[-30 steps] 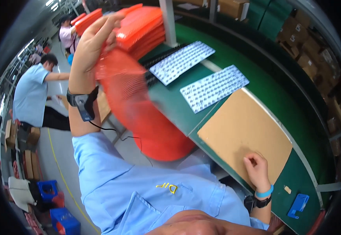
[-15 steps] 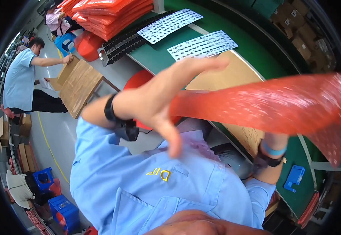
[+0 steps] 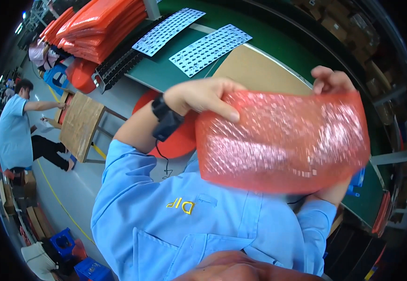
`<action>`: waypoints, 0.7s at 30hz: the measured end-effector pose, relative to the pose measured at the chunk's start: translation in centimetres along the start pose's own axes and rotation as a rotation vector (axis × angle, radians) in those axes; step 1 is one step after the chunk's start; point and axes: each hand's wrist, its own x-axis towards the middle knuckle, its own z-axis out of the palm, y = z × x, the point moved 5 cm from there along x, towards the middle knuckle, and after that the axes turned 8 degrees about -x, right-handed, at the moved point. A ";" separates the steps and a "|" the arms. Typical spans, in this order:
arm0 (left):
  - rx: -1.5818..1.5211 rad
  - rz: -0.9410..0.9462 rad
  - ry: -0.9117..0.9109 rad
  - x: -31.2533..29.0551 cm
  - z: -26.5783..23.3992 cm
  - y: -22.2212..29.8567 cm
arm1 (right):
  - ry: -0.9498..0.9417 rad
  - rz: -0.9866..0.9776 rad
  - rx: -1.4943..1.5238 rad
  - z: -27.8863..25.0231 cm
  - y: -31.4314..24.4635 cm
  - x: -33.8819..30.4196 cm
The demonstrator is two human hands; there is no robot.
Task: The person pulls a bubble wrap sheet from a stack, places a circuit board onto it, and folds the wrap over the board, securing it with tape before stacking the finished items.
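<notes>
Left hand [image 3: 203, 97] with thumb extended, right hand [image 3: 336, 80] curled

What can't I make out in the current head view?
All in the head view:
Left hand: most fingertips hidden behind the red bubble wrap.
Right hand: palm and wrist behind the wrap; grip unclear.
Bubble wrap: blur and glare obscure any contents.
Brown board: near part covered by the wrap.
Red stack: top cut off by the upper edge.
</notes>
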 end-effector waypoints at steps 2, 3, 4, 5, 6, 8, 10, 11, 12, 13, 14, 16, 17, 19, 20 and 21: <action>-0.008 0.027 0.218 -1.6 -1.6 1.7 | 0.331 0.413 -0.351 -5.2 -1.3 -2.4; -0.003 0.027 0.191 -0.9 -1.6 2.7 | 0.453 0.364 -0.391 -12.4 -2.3 -5.2; 0.143 0.010 0.146 0.2 -1.4 3.6 | 0.579 0.320 -0.426 -19.6 -3.3 -8.9; 0.279 0.000 0.101 0.8 -1.1 4.3 | 0.671 0.216 -0.448 -21.4 -6.7 -10.5; 0.416 -0.013 0.075 1.1 -0.4 4.5 | 0.745 0.105 -0.466 -23.1 -9.6 -11.7; 0.687 0.174 -0.021 3.2 1.8 5.3 | 0.458 0.069 -0.683 -14.6 -9.9 -6.3; 0.770 0.218 -0.106 5.7 4.9 5.6 | -0.028 0.099 -0.848 -3.6 -7.5 -2.4; 0.762 0.197 -0.066 6.2 5.1 5.9 | -0.271 0.151 -0.799 -0.6 -4.6 -0.8; 0.744 0.162 -0.061 6.4 5.7 6.4 | -0.434 0.283 -0.786 0.9 -3.5 -0.3; 0.731 0.137 -0.086 6.9 6.4 7.0 | -0.581 0.429 -0.798 2.4 -2.9 -0.7; 0.718 0.100 -0.086 7.0 6.5 7.0 | -0.744 0.551 -0.802 3.6 -2.1 -1.0; 0.580 0.032 -0.090 5.0 4.8 6.0 | -0.715 0.848 -0.937 2.7 -2.2 -1.4; 0.447 -0.018 -0.157 3.8 4.2 5.1 | -0.629 0.683 -1.118 2.5 -5.3 -1.8; 0.147 -0.087 -0.187 -0.3 2.7 1.3 | -0.470 0.234 -1.465 0.1 -10.6 -2.8; 0.201 -0.148 -0.239 -2.2 2.4 -0.3 | -0.281 0.275 -1.466 -2.6 -12.4 -5.0; 0.250 -0.217 -0.291 -4.1 2.2 -2.1 | -0.082 0.304 -1.436 -5.7 -14.2 -7.2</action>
